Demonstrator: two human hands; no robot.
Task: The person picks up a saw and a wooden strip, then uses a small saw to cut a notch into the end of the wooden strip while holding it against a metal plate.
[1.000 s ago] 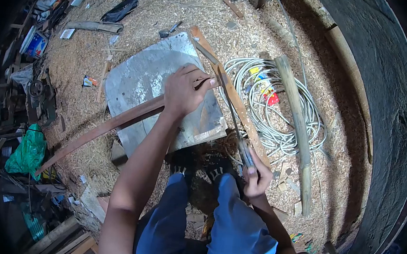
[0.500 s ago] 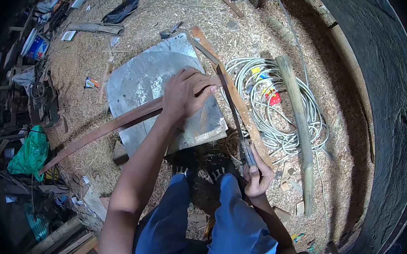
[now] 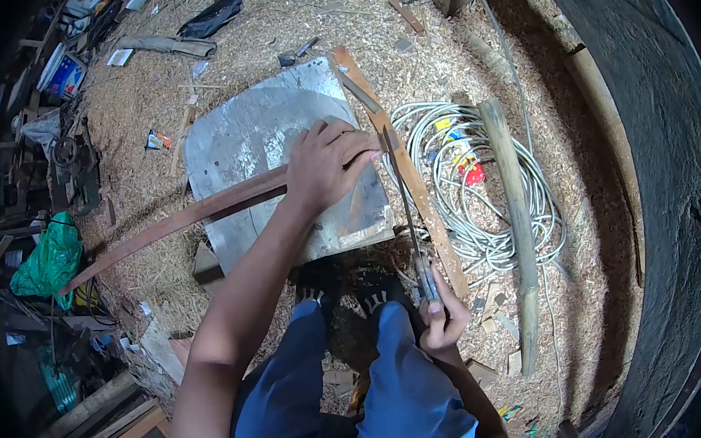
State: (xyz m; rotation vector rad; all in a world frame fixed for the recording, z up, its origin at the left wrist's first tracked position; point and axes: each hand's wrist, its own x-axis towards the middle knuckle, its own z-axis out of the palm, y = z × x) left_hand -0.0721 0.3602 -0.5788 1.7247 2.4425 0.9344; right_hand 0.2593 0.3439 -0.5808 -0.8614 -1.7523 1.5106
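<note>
My left hand (image 3: pixel 322 163) is wrapped over a long, reddish-brown wooden strip (image 3: pixel 195 211), near its right end, pressing it on a grey metal-topped block (image 3: pixel 242 132). The strip slants down to the left, past the block's edge. My right hand (image 3: pixel 443 315) is closed round the handle of a saw (image 3: pixel 406 194) at the lower right. Its thin dark blade points up and away, its far part beside the strip's right end; whether they touch is hard to tell. An orange-brown board (image 3: pixel 426 200) lies just right of the blade.
Coiled pale cable (image 3: pixel 481 237) and a round wooden pole (image 3: pixel 516 207) lie on the right, before a large dark timber (image 3: pixel 682 196). A green bag (image 3: pixel 53 257) and scrap lie at left. Wood shavings (image 3: pixel 300 17) cover the ground.
The saw and my right hand have shifted slightly down, and the blade looks thinner, turned more edge-on. My left hand still holds the strip; the whole view has moved a little.
</note>
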